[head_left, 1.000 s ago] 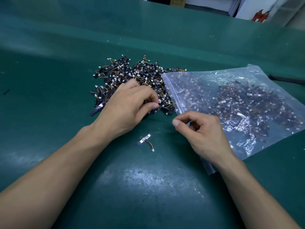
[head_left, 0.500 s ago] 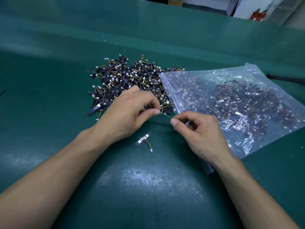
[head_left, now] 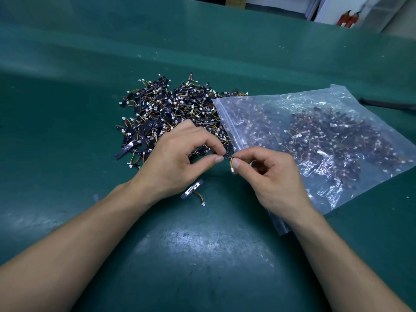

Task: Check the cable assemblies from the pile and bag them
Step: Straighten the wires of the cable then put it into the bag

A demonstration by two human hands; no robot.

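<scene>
Evidently to check it, the left hand [head_left: 180, 158] and right hand [head_left: 274, 174] each pinch 1 end of a cable assembly [head_left: 228, 157], the bag [head_left: 265, 104] close at 2 o'clock.

Bare left hand [head_left: 175, 164] and right hand [head_left: 278, 179], bare forearms [head_left: 90, 242], short nails [head_left: 218, 159]

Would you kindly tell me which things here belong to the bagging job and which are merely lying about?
Job: pile, zip bag, held assembly between left hand and right hand, lone assembly.
Lying about: black strap at right edge, red objects beyond table.
</scene>
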